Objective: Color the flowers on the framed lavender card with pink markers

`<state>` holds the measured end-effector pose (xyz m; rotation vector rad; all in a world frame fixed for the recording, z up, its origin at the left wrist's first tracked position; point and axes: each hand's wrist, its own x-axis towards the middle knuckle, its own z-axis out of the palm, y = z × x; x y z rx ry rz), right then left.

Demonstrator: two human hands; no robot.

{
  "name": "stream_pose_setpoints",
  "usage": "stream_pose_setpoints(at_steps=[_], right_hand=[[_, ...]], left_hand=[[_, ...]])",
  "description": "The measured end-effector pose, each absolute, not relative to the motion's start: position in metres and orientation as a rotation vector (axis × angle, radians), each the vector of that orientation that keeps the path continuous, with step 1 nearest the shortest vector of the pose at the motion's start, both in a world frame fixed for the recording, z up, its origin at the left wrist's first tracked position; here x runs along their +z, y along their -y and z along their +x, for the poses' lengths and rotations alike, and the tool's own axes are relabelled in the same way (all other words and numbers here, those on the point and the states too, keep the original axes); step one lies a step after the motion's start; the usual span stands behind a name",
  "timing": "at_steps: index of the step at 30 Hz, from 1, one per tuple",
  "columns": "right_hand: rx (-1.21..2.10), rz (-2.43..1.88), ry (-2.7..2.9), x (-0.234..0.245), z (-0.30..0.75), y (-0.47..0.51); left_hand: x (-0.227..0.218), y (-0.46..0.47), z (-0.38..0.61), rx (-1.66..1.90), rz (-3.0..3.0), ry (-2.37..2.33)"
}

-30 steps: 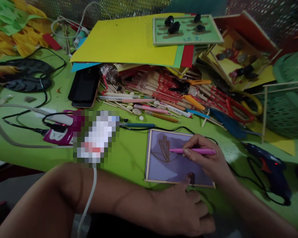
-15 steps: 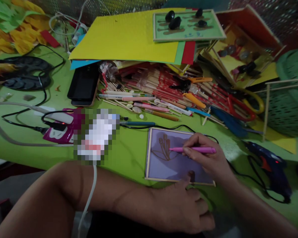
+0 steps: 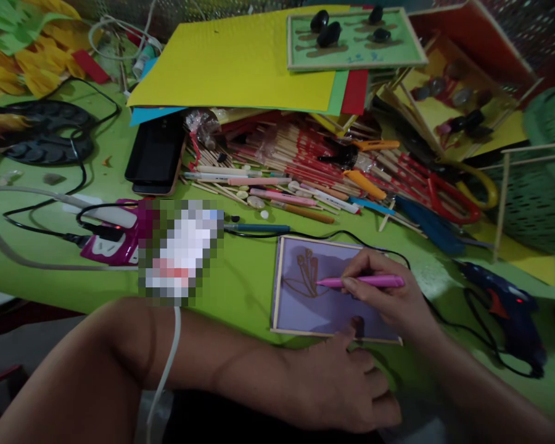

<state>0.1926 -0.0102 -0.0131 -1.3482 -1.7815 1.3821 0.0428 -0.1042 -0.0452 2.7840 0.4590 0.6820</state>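
A purple board with a thin wooden frame [image 3: 300, 317] lies on the green table near its front edge. It bears a brown drawing of flowers and leaves [image 3: 308, 271]. My right hand [image 3: 386, 293] is closed around a pink marker [image 3: 379, 281], its tip at the drawing's stems and right leaf. At the board's front edge, my left hand [image 3: 337, 385] rests with its thumb on the frame and its other fingers curled below it. Whether those fingers reach under the board is hidden.
A glue gun [image 3: 504, 314] with its red light on lies at the right. Behind the board are pens and sticks [image 3: 300, 148], scissors [image 3: 457, 203] and coloured paper [image 3: 240, 61]. A power strip [image 3: 111, 240], a cable and a blurred-out phone [image 3: 182, 253] are at the left.
The marker tip has shifted slightly down along the drawing. My left hand holds its place at the board's edge, and the camera view has tilted a little.
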Motion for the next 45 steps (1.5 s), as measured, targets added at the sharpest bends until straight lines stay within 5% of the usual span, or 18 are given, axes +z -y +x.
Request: stream_pose_setpoints(at_steps=[45], right_hand=[[1.316, -1.357, 1.614, -0.029, 0.182, 0.001]], left_hand=[[-0.052, 0.108, 0.047, 0.685, 2.834, -0.474]])
